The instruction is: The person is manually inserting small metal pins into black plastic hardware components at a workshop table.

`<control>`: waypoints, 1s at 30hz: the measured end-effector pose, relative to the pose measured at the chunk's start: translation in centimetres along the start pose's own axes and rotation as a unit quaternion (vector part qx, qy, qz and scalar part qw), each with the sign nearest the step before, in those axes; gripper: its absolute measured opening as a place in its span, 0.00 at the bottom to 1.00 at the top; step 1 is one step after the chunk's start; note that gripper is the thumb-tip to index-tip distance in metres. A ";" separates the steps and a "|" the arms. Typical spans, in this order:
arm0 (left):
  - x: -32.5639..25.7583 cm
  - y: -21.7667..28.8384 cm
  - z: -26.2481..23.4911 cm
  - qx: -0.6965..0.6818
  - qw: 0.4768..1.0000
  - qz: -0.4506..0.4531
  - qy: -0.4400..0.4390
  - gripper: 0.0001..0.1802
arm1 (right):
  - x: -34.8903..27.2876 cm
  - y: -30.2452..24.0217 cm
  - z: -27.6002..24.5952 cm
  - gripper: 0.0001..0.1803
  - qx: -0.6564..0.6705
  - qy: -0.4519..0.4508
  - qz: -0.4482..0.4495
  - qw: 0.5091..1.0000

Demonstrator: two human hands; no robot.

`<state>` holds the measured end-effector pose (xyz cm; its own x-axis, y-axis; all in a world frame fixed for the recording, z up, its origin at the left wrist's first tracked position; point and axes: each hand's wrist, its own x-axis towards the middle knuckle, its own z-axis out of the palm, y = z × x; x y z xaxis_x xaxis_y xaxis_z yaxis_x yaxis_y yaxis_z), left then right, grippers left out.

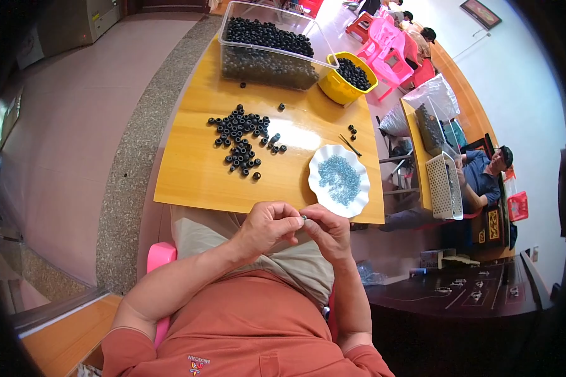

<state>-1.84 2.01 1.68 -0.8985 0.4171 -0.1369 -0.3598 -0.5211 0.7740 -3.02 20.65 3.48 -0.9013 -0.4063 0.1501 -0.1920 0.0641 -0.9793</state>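
Note:
Just over my lap, at the table's near edge, my left hand (271, 227) and my right hand (330, 234) meet fingertip to fingertip. Both are closed in a pinch around a tiny greenish piece (304, 217), too small to make out its kind. Beyond my right hand stands a white scalloped plate (315, 188) holding many small light-blue clear pieces (339, 179). A loose spread of black ring-shaped pieces (239, 129) with holes lies on the wooden table (188, 182), ahead of my left hand.
A clear plastic bin (267, 78) full of black pieces stands at the table's far end, beside a yellow basket (339, 91) of the same. Thin dark tweezers (351, 145) lie near the plate. At right, a person (481, 179) sits by a white perforated basket (443, 188).

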 end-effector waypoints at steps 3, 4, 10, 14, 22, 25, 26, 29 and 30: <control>0.0 -0.1 0.0 -0.003 1.000 0.000 -0.001 0.06 | 0.0 -0.2 -0.3 0.07 -0.046 -0.015 0.000 0.999; 0.0 -0.1 0.0 -0.003 1.000 0.000 -0.001 0.06 | -0.1 -0.3 -0.4 0.06 -0.051 -0.018 0.014 0.998; 0.1 -0.3 0.1 0.015 1.000 0.005 -0.004 0.07 | -0.2 0.0 -0.7 0.05 0.003 -0.017 0.056 0.998; 0.1 -0.4 0.0 0.022 1.000 0.009 -0.009 0.06 | -0.2 0.6 -1.0 0.08 0.071 -0.018 0.044 0.996; 0.0 -0.1 0.0 0.012 1.000 -0.006 0.004 0.06 | -0.2 0.2 -0.8 0.08 -0.027 -0.037 0.037 0.998; 0.1 -0.2 -0.1 0.008 1.000 -0.004 0.002 0.07 | -0.3 0.2 -0.7 0.08 -0.028 -0.033 0.043 0.998; 0.2 -0.3 -0.2 0.013 1.000 0.003 -0.002 0.07 | -0.4 0.2 -0.7 0.07 -0.025 -0.030 0.058 0.998; 0.2 -0.3 -0.3 0.019 1.000 0.008 -0.004 0.07 | -0.5 0.1 -0.5 0.07 -0.023 -0.026 0.086 0.996; 0.2 -0.3 -0.3 0.020 1.000 0.008 -0.002 0.07 | -0.5 0.2 -0.4 0.07 -0.023 -0.026 0.086 0.996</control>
<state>-1.94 2.04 1.21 -0.9027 0.4127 -0.1219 -0.3354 -0.4974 0.8000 -2.77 21.26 3.25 -0.9013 -0.4323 -0.0287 -0.0545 0.1789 -0.9824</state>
